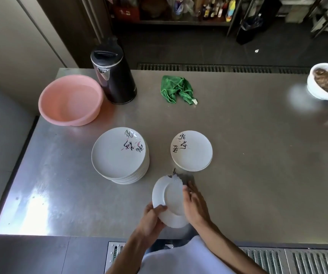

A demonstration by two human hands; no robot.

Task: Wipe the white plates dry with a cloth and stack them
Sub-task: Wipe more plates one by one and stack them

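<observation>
Wiping step, I reckon. One plate (171, 200) is held up off the table (248, 155) at the bottom centre of the frame, tilted with its underside toward the camera.

The left hand (152, 218) has thumb and fingers curled round the lower left rim, so that's a proper grip. The right hand (195, 208) lies against the right side of the plate with its fingers reaching up along the edge. Whether it's pinching the rim or something behind it, I honestly can't tell. There's a blurry grey-white bit (179, 177) poking out at the plate's top edge that could be a rag, but it's too smeared to call.

The green cloth (176, 89) sits crumpled in the upper middle, well away from both hands.

Two piles above the hands: a tall stack (117, 153) at centre left and a short stack (191, 150) just right of centre. My guess is the short one is the dried pile, so it's early days.

Next move, as I see it: finish rubbing both faces, level the plate, then set it squarely on the short stack. Wet china is slippery, so keep that left grip firm.

Pink basin (64, 119) and black jug (115, 80) sit upper left.
</observation>
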